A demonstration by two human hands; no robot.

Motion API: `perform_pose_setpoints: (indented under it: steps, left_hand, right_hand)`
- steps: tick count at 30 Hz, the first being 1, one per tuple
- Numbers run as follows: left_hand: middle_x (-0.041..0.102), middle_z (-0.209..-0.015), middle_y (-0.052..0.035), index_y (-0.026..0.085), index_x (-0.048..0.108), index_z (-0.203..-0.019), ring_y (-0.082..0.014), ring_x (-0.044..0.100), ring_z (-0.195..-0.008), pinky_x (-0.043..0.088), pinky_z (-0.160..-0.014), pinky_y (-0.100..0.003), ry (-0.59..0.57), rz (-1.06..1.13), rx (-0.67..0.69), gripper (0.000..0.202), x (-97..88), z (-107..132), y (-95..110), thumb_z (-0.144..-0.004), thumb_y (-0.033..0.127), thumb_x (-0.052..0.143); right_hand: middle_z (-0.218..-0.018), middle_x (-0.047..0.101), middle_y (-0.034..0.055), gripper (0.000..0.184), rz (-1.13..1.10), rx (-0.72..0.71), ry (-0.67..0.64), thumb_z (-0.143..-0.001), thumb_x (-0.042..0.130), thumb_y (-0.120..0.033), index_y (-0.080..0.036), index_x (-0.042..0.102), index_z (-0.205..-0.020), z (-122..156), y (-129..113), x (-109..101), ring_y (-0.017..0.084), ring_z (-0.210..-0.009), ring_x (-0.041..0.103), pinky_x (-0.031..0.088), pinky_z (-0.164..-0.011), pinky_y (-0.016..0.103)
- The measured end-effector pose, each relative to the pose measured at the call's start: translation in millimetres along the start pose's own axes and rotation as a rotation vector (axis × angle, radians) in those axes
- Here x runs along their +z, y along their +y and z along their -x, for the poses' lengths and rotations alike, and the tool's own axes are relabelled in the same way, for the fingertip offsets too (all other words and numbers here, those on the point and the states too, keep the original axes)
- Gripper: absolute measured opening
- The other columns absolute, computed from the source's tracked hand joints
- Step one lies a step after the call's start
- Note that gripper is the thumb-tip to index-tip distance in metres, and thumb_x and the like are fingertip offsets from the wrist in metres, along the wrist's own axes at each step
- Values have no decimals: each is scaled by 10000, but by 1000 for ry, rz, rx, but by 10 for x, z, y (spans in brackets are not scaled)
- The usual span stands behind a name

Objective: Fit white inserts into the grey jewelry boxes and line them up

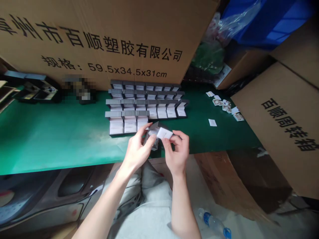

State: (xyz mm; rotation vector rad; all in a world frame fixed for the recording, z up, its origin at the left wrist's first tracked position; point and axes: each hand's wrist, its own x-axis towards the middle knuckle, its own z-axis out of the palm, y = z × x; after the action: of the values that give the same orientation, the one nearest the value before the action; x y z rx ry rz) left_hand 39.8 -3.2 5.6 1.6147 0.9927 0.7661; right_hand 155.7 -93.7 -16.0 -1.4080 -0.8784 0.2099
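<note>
Small grey hinged box gripped in the left hand; white paper card pinched by the right hand (box interior hidden); excess pressure could crease it.

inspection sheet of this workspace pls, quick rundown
surface: green mat across the bench, worn pale in patches
job's things: rows of open grey boxes with white inserts; small white cards in a loose scatter to the right, one lone card nearer the hands
clutter: black tray at far left, blurred object beside it
grips: left hand holds a grey box; right hand pinches a white card at the box
cables: nothing seen
surroundings: printed cartons behind and to the right, blue crate top right, water bottle on the floor
</note>
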Motion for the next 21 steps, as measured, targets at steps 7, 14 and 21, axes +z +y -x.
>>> perform_pose_setpoints:
  steps: [7,14,21]
  left_hand:
    - [765,-1285,-85,217,646,-1476,-247,740,-1033,582,-939,-355,25,-37,-3,588,1,6,-9,-947,471,609]
    - [792,-1158,-76,210,657,-1469,-226,744,-864,597,-809,-345,-3,-21,-21,619,-1,11,18,-956,551,601]
    - [808,-1199,-88,184,718,-1371,-266,741,-1021,570,-875,-334,-21,-56,9,588,-9,23,59,-986,593,544]
  right_hand:
    - [-979,812,75,245,225,-180,-19,-1016,657,-318,-252,756,-1231,-59,14,-14,186,-792,749,652,-784,324]
    - [-1008,803,85,142,241,-195,133,-1008,693,-318,-255,777,-1103,12,63,65,216,-904,768,664,-850,370]
    - [-905,760,67,145,378,-433,179,-1003,709,-217,-281,829,-1055,-21,-83,119,181,-806,759,670,-733,305]
